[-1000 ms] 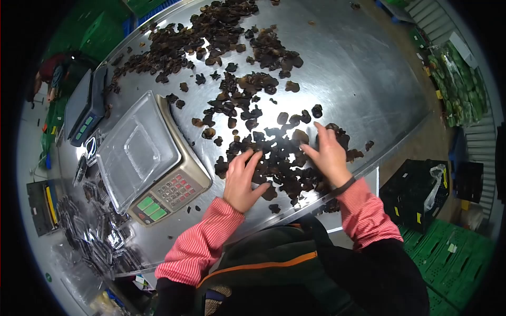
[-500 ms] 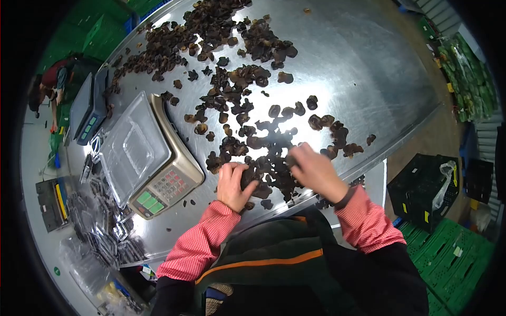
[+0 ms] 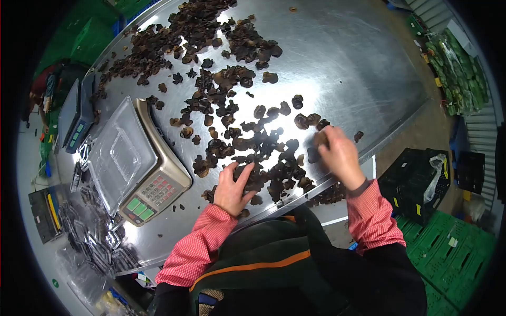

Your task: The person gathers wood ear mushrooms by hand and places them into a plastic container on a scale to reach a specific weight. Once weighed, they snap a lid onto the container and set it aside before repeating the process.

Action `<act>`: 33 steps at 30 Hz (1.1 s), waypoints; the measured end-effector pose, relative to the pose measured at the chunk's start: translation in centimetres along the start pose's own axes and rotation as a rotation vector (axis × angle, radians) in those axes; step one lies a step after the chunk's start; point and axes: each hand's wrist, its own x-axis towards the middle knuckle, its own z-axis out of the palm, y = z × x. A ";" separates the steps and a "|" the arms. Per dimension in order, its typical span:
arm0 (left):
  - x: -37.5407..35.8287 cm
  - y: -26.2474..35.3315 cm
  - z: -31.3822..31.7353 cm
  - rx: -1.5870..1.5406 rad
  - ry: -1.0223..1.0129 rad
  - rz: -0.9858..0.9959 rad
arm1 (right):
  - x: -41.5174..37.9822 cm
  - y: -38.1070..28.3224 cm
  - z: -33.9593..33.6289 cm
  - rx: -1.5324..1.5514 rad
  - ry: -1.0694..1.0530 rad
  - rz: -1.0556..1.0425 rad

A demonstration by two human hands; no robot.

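Observation:
Dark brown, ruffled pieces like wood-ear mushrooms (image 3: 247,47) lie in loose clumps across a metal table (image 3: 369,58). My left hand (image 3: 232,188) rests on the pieces near the front edge, its fingers spread apart. To the right, my right hand (image 3: 340,155) is curled over dark pieces, blurred by motion; its fingertips touch a brown piece, and whether it grips it is unclear. Left of my hands stands a scale (image 3: 163,181) with a clear plastic tray (image 3: 124,152) on top.
A second scale (image 3: 76,129) is farther left, beside a co-worker (image 3: 47,87). Clear plastic containers (image 3: 95,226) are piled at the table's left. A black crate (image 3: 416,181), green crates (image 3: 448,247) and bagged green vegetables (image 3: 456,73) stand at the right.
My right hand has moved right, away from my left hand, to other pieces. The fingers of my left hand are more spread. The whole view has shifted slightly.

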 end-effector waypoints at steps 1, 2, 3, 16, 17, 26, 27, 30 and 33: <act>0.3 0.1 0.1 0.012 -0.036 0.002 | 0.5 0.7 -0.7 -0.094 0.015 0.056; 0.5 0.1 0.3 0.025 -0.071 0.004 | 1.1 1.5 -0.5 -0.130 0.050 0.053; 0.8 0.0 0.4 0.038 -0.106 0.005 | 1.7 1.9 0.0 -0.148 0.040 0.022; 0.3 -1.6 1.9 -0.214 0.002 -0.036 | -2.7 -0.2 1.8 0.034 -0.101 0.077; 0.2 -1.6 1.9 -0.231 -0.003 -0.034 | -2.9 0.0 3.0 0.015 -0.126 0.083; 0.4 -0.7 0.8 -0.490 0.195 -0.148 | 2.0 -2.5 4.0 0.090 0.045 -0.094; 0.4 -0.7 0.8 -0.524 0.203 -0.168 | 2.7 -2.1 4.6 0.092 0.032 -0.118; 0.1 -1.0 0.7 -0.661 0.212 -0.233 | 4.3 -0.5 6.3 0.102 0.025 -0.184; -0.5 -1.7 0.9 -0.873 0.185 -0.310 | 4.5 2.3 5.1 0.708 -0.090 0.094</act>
